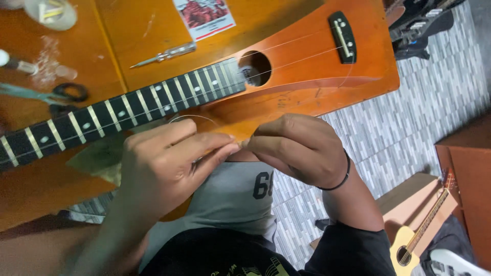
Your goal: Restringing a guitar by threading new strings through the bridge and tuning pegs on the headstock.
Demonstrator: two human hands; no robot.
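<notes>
Here, an orange travel guitar [307,66] lies across the orange wooden bench [56,189], its body overhanging the bench's near edge above a grey-and-white tiled floor [424,102]. Both hands meet just below the fretboard [128,110]: left hand [163,168] and right hand [296,148] each pinch a thin wire string [192,118] between fingertips, the string looping up near the neck. Toward the bench's far edge lie a screwdriver [163,54], scissors [51,94] and a printed packet [203,16]. On the floor, lower right, a yellow acoustic guitar [409,245] rests.
</notes>
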